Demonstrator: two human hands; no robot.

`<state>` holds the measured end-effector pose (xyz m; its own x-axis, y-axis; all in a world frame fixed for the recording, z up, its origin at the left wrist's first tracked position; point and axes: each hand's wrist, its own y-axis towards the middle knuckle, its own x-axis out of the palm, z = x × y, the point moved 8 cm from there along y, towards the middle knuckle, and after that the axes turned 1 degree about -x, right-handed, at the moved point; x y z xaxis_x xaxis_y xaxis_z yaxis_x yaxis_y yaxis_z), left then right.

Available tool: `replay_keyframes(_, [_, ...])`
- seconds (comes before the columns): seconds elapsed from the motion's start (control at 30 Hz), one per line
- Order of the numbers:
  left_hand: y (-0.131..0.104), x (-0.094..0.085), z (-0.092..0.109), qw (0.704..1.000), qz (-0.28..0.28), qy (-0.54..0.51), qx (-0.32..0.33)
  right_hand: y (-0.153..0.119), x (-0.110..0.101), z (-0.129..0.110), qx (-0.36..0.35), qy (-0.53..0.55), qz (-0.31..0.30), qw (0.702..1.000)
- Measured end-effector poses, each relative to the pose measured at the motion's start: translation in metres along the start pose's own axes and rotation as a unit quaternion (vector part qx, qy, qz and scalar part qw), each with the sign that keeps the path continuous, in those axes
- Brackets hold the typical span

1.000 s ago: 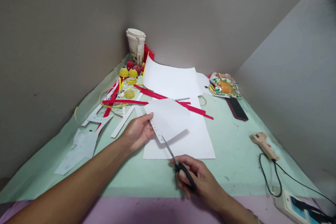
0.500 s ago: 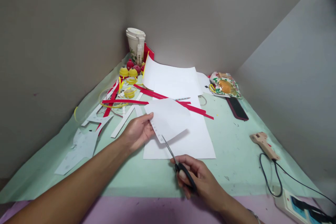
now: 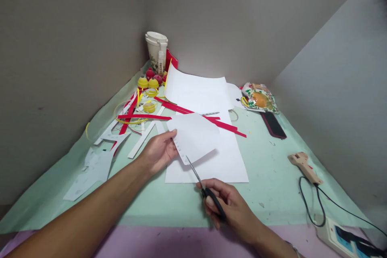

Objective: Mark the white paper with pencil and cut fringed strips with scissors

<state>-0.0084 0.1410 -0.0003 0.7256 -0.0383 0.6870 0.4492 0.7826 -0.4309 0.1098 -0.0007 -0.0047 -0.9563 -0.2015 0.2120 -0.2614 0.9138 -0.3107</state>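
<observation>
My left hand (image 3: pixel 160 151) pinches the left edge of a white piece of paper (image 3: pixel 196 137), thumb on top and fingers beneath. Small marks or holes run along that edge. In my right hand (image 3: pixel 222 201) is a pair of black-handled scissors (image 3: pixel 213 199), its blades at the paper's near left corner. Whether the blades are parted is hard to make out. Under the held piece lies a larger white sheet (image 3: pixel 229 165). Red strips (image 3: pixel 226 124) cross that sheet just behind the held paper, with a patterned pencil (image 3: pixel 211 113) among them.
Paper scraps (image 3: pixel 93 169), white strips and yellow rings (image 3: pixel 149 107) lie at left. A lidded cup (image 3: pixel 156 48) stands at the back corner. To the right are a phone (image 3: pixel 273 125), a glue gun (image 3: pixel 305 167) with its cord, a power strip (image 3: pixel 332 234) and a patterned packet (image 3: pixel 261 98).
Both hands, the paper and the scissors stay almost exactly where they were. The scissor tips have shifted very slightly at the paper's edge.
</observation>
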Motion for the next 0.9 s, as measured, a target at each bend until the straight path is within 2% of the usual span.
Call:
replay_keyframes(0.67, [-0.0002, -0.0005, -0.0002, 1.000, -0.009, 0.000, 0.003, 0.0002, -0.0015, 0.0028, 0.005, 0.005, 0.024, 1.000])
replay_keyframes(0.9, [0.0039, -0.0022, -0.0051, 0.999, -0.033, 0.000, 0.007, 0.0007, 0.0000, 0.0011, 0.008, -0.001, 0.024, 1.000])
